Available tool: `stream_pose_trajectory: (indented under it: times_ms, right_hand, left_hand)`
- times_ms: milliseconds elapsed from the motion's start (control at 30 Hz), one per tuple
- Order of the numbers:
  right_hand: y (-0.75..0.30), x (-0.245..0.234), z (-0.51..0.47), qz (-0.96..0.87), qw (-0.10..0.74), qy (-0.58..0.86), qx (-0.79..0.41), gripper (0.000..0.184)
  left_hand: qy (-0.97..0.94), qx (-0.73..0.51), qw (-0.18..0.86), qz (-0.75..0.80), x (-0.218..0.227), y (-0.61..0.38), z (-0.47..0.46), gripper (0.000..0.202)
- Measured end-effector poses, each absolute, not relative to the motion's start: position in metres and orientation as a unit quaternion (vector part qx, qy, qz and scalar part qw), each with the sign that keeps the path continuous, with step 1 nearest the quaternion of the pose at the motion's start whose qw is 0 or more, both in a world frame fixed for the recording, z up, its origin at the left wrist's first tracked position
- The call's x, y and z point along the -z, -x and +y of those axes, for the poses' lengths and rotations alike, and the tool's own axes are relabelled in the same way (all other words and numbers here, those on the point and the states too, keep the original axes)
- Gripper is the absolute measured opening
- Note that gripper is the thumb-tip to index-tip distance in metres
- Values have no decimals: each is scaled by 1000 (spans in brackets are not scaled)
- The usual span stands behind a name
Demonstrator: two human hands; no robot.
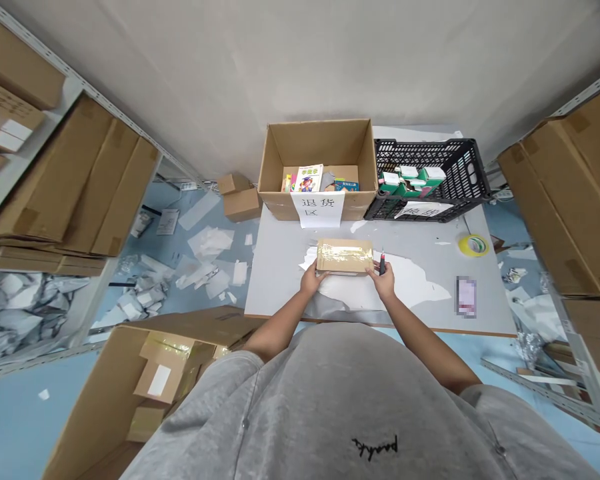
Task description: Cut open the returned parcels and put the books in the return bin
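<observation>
A small cardboard box [345, 256] with clear, shiny tape across its top is in front of me over the table. My left hand [311, 280] grips its left end, thumb at the near corner. At the opposite end, my right hand [383, 281] steadies the near right corner. That same hand also holds a slim red-and-black utility knife [382, 263], its tip pointing away from me. White torn paper [410, 283] lies under and around the box. The underside of the box is hidden.
Behind stand an open carton [275, 153] of books and a black crate [467, 175] of green-and-white boxes. Yellow tape [473, 245] and a blurred phone-like item [465, 297] lie rightward. A large carton [95, 393] of parcels stands lower left; shelves flank both sides.
</observation>
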State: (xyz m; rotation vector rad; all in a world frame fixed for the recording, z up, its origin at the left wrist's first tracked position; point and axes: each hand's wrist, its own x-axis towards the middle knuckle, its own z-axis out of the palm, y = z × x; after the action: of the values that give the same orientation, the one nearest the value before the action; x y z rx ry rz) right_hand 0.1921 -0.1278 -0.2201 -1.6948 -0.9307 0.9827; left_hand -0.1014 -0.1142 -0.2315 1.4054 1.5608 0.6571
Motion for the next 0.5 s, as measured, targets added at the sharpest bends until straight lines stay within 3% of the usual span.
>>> stream_pose_trajectory:
  times_ms: [133, 233, 367, 500]
  right_hand:
    - [-190, 198, -110, -360, 513, 666, -405, 59]
    - [-193, 193, -103, -359, 498, 665, -425, 57]
    - [-194, 205, -104, -353, 414, 719, -432, 50]
    - [-193, 222, -106, -351, 347, 762, -419, 46]
  left_hand:
    - [-567, -222, 356, 709, 214, 99, -103, 44]
    - [-552, -154, 318, 756, 201, 99, -94, 51]
    - [-521, -53, 375, 765, 198, 96, -90, 59]
    - [-501, -48, 414, 759, 209, 91, -89, 54]
